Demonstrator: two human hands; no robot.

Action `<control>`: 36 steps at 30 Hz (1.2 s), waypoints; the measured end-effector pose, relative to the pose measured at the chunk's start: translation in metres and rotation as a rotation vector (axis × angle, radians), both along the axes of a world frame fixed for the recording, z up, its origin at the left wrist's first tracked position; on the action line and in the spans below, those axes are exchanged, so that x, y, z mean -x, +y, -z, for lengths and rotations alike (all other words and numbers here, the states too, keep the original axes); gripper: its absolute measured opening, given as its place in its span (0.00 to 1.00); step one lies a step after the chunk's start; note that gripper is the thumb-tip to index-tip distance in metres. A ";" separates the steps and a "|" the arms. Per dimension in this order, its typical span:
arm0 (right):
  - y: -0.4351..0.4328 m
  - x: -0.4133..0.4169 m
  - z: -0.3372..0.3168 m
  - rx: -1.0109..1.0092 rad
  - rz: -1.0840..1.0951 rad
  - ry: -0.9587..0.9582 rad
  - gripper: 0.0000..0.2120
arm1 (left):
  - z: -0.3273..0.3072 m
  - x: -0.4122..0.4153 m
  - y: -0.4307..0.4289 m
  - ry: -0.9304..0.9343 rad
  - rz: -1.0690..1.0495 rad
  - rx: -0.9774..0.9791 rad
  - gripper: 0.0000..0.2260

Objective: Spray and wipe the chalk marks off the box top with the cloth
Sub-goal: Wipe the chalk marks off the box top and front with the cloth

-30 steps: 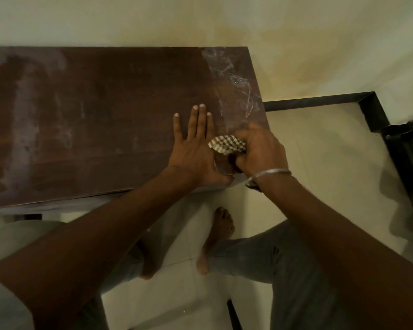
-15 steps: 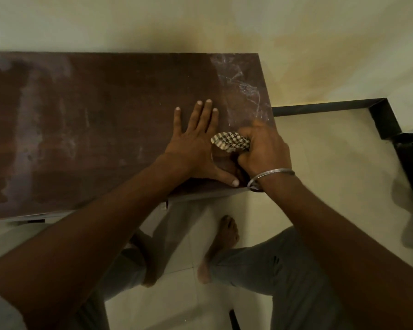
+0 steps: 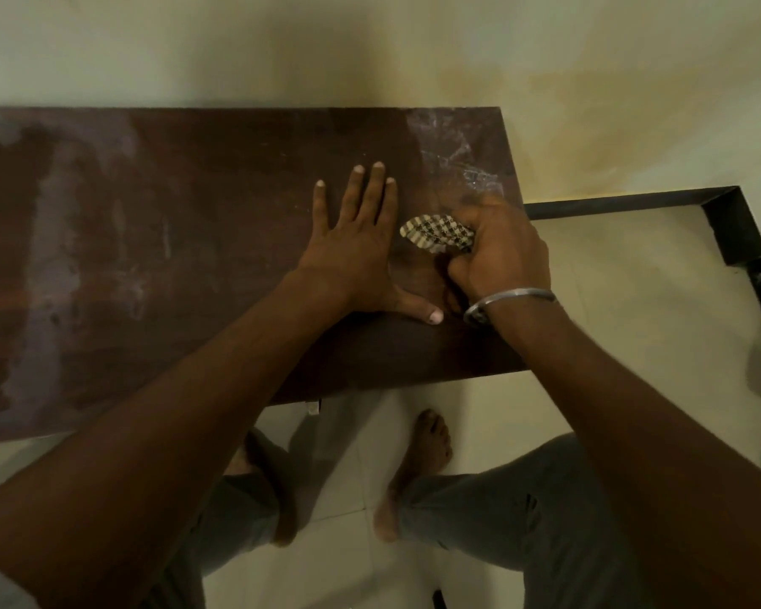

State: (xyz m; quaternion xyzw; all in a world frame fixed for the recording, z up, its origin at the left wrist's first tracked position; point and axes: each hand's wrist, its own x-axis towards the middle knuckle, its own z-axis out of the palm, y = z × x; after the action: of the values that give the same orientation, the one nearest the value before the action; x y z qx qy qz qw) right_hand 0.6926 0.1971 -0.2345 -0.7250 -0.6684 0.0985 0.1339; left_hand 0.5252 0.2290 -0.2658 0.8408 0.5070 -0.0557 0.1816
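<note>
No text is legible; the chalk marks (image 3: pixel 460 158) on the box top (image 3: pixel 203 222) seem mere scribbles.

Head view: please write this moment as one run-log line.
left hand flat on box top | right hand grips cloth | chalk marks visible at far right corner

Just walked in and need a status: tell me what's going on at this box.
A person is wiping the brown box top. The right hand grips a bunched checked cloth near the right end, while the left hand rests flat beside it, fingers spread. White chalk marks show at the far right corner, just beyond the cloth, not yet wiped off.
</note>
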 end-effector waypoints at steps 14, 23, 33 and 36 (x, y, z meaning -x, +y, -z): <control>0.049 0.012 -0.005 -0.013 0.026 -0.003 0.13 | -0.003 0.000 0.027 -0.009 0.007 -0.010 0.70; 0.099 0.019 -0.001 -0.012 0.063 0.000 0.18 | 0.001 -0.003 0.043 -0.053 0.021 -0.015 0.67; 0.148 0.028 -0.002 -0.069 0.071 -0.062 0.12 | 0.001 -0.005 0.056 -0.051 0.008 -0.025 0.66; 0.146 0.027 0.002 -0.069 0.056 -0.076 0.12 | 0.002 -0.008 0.056 -0.064 -0.017 -0.024 0.66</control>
State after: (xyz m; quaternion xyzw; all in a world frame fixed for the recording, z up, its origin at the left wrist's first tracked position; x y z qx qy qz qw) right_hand 0.6660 0.3432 -0.2368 -0.7416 -0.6555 0.0437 0.1360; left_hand 0.5337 0.2853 -0.2677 0.8399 0.5088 -0.0213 0.1879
